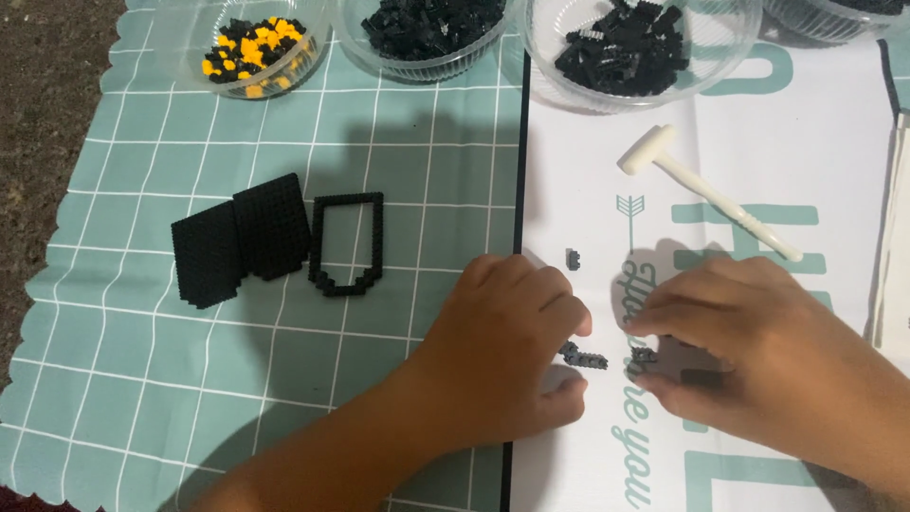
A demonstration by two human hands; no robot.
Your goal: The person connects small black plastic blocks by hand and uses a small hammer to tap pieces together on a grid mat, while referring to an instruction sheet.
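1. We are working low in the frame, right of centre, on a white printed sheet. Our left hand is pinching a short strip of small black bricks between thumb and forefinger, a narrow grip, likely to keep it steady on the flat sheet.
2. Our right hand is lying palm down just right of it, fingertips bearing on another small black piece; whether it is gripping or only pressing, we cannot tell.
3. One loose black brick is sitting just above the left hand.
4. A white plastic hammer is lying upper right, near but untouched.
5. At mid left, on the teal checked cloth, two solid black brick panels and an open black frame are lying flat, apparently set aside.
6. Along the top edge, clear bowls are sorting parts: a yellow-and-black mix, two black heaps.
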